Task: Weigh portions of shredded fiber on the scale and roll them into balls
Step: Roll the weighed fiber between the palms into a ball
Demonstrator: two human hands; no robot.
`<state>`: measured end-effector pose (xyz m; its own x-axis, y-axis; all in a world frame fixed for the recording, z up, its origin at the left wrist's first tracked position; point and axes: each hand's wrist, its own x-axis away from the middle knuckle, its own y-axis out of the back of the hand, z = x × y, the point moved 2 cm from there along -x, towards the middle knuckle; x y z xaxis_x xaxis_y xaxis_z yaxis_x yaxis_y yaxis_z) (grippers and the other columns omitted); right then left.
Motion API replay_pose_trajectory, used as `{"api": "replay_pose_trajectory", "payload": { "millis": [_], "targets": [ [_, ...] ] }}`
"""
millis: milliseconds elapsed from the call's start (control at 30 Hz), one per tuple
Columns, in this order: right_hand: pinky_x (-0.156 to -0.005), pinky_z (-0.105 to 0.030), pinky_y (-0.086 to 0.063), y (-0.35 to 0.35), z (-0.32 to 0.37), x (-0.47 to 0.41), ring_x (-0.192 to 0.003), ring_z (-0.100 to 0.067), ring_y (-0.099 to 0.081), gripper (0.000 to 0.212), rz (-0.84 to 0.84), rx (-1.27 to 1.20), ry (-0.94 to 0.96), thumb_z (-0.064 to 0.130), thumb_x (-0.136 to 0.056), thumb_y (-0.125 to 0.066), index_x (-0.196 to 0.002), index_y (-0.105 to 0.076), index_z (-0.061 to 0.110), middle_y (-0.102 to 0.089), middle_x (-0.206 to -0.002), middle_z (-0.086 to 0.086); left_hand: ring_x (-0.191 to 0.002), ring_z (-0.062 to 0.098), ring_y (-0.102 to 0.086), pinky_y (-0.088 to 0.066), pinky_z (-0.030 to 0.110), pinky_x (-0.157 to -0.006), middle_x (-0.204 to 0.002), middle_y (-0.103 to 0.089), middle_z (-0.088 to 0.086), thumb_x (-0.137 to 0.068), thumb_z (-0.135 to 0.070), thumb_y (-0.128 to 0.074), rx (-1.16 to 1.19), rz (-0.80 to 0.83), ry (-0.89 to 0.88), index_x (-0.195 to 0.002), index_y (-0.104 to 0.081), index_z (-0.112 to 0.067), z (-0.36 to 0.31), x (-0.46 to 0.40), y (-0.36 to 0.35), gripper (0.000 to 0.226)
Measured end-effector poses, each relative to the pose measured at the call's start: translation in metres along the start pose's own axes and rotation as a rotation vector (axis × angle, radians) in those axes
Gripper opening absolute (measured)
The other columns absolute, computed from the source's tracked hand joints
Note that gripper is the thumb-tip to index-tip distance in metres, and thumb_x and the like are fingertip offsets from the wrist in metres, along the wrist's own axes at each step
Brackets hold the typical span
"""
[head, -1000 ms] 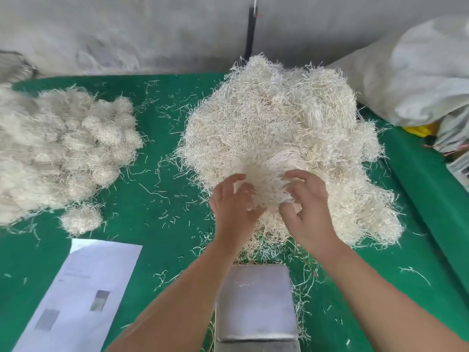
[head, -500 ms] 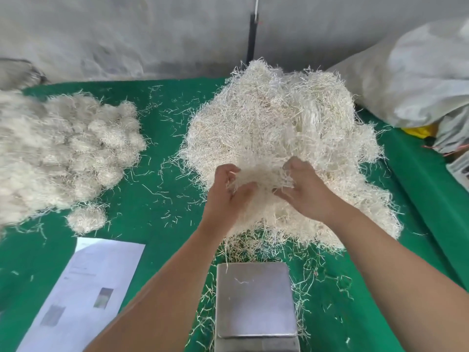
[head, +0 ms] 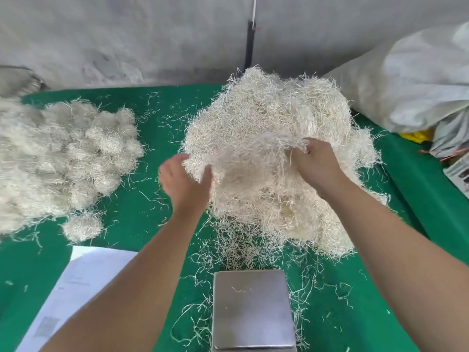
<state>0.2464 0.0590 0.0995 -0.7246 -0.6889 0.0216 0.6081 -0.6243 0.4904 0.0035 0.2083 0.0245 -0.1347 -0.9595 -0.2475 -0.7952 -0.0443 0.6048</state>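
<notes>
A big heap of pale shredded fiber (head: 266,138) lies on the green table (head: 132,214), right of centre. My left hand (head: 184,182) grips the heap's left edge, thumb over the strands. My right hand (head: 317,165) holds a clump on the heap's upper right side, fingers curled into it. The steel scale platform (head: 251,308) stands at the near edge below the heap, bare except for a few stray strands. Several rolled fiber balls (head: 63,158) are piled at the left, with one ball (head: 82,227) apart in front.
A white printed sheet (head: 76,288) lies at the near left, partly under my left forearm. White sacks (head: 411,80) and a yellow item (head: 416,135) sit at the far right. Loose strands litter the cloth. A grey wall with a black pole (head: 250,44) closes the back.
Both hands have spread apart and moved up the heap: the left to its left edge, the right to its upper right, pulling fiber outward.
</notes>
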Motion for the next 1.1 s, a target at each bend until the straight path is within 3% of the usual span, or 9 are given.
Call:
{"api": "replay_pose_trajectory", "payload": {
  "millis": [133, 167, 233, 367, 567, 667, 867, 1000, 1100],
  "targets": [
    [-0.051, -0.032, -0.052, -0.018, 0.01, 0.011, -0.056, -0.005, -0.059, 0.029, 0.149, 0.01, 0.006, 0.026, -0.098, -0.065, -0.115, -0.066, 0.003, -0.048, -0.082, 0.005, -0.101, -0.006, -0.056, -0.047, 0.018, -0.095, -0.119, -0.055, -0.029, -0.085, -0.049, -0.079, 0.164, 0.399, -0.234, -0.129, -0.052, -0.039, -0.034, 0.035, -0.03, 0.053],
    [-0.061, -0.039, -0.058, -0.019, 0.012, 0.011, -0.097, -0.002, -0.047, 0.034, 0.134, -0.004, 0.006, 0.025, -0.098, -0.065, -0.121, -0.064, 0.0, -0.031, -0.106, 0.012, -0.091, -0.006, -0.064, -0.058, 0.022, -0.084, -0.118, -0.063, -0.022, -0.089, -0.04, -0.078, 0.227, 0.447, -0.187, -0.13, -0.055, -0.036, -0.035, 0.039, -0.035, 0.047],
    [-0.045, -0.028, -0.05, -0.013, 0.013, 0.007, -0.046, -0.003, -0.041, 0.04, 0.073, -0.035, 0.028, 0.022, -0.098, -0.063, -0.128, -0.06, -0.005, -0.06, -0.079, -0.011, -0.072, -0.001, -0.064, -0.058, 0.024, -0.063, -0.111, -0.069, -0.01, -0.094, -0.033, -0.076, 0.241, 0.421, -0.12, -0.126, -0.059, -0.029, -0.028, 0.04, -0.041, 0.036],
    [-0.042, -0.015, -0.033, 0.01, 0.013, -0.009, -0.05, 0.002, -0.038, 0.045, -0.029, -0.079, -0.004, 0.02, -0.098, -0.067, -0.139, -0.06, 0.004, -0.062, -0.113, -0.007, -0.047, 0.001, -0.048, -0.042, 0.016, -0.044, -0.086, -0.065, -0.002, -0.094, -0.029, -0.075, 0.116, 0.343, -0.079, -0.102, -0.048, -0.028, 0.004, 0.038, -0.037, 0.028],
    [-0.088, -0.033, -0.046, 0.056, 0.031, -0.033, -0.104, -0.02, -0.057, 0.049, -0.244, -0.33, -0.097, 0.037, -0.094, -0.069, -0.135, -0.056, 0.012, -0.062, -0.13, -0.004, -0.082, 0.018, -0.067, -0.046, 0.036, -0.084, -0.087, -0.067, -0.006, -0.094, -0.037, -0.072, -0.414, 0.426, 0.19, -0.122, -0.05, -0.023, 0.077, 0.043, -0.017, 0.038],
    [-0.079, -0.027, -0.043, 0.052, 0.043, -0.027, -0.094, -0.012, -0.054, 0.025, -0.103, -0.226, 0.016, 0.037, -0.095, -0.068, -0.111, -0.059, 0.02, -0.057, -0.108, 0.009, -0.134, 0.029, -0.043, -0.03, 0.05, -0.116, -0.144, -0.048, 0.003, -0.082, -0.046, -0.075, -0.363, 0.41, 0.225, -0.147, -0.036, -0.035, 0.068, 0.04, -0.018, 0.077],
    [-0.084, -0.028, -0.051, 0.005, 0.062, 0.014, -0.099, -0.01, -0.064, 0.019, 0.359, 0.038, 0.195, 0.022, -0.1, -0.068, -0.119, -0.069, 0.025, -0.069, -0.121, 0.007, -0.147, 0.004, -0.032, -0.03, 0.035, -0.12, -0.162, -0.03, -0.01, -0.063, -0.075, -0.08, 0.217, 0.353, -0.291, -0.162, 0.007, -0.036, -0.07, 0.035, -0.014, 0.138],
    [-0.091, -0.02, -0.055, -0.018, 0.056, 0.038, -0.114, -0.011, -0.061, 0.032, 0.459, 0.054, 0.313, 0.015, -0.093, -0.073, -0.11, -0.059, 0.039, -0.057, -0.123, 0.008, -0.096, -0.005, -0.07, -0.048, 0.001, -0.079, -0.087, -0.071, -0.017, -0.091, -0.005, -0.071, 0.33, 0.387, -0.399, -0.114, -0.069, -0.002, -0.105, 0.025, -0.001, 0.024],
    [-0.115, -0.039, -0.039, -0.026, 0.035, 0.048, -0.136, -0.014, -0.038, 0.103, 0.35, 0.062, 0.251, 0.047, -0.071, -0.088, -0.152, -0.024, 0.044, -0.034, -0.142, 0.01, -0.107, 0.015, -0.071, -0.048, 0.012, -0.08, -0.112, -0.075, 0.011, -0.098, 0.011, -0.052, 0.155, 0.423, -0.156, -0.127, -0.061, 0.008, -0.105, 0.029, 0.011, 0.03]
  ]
}}
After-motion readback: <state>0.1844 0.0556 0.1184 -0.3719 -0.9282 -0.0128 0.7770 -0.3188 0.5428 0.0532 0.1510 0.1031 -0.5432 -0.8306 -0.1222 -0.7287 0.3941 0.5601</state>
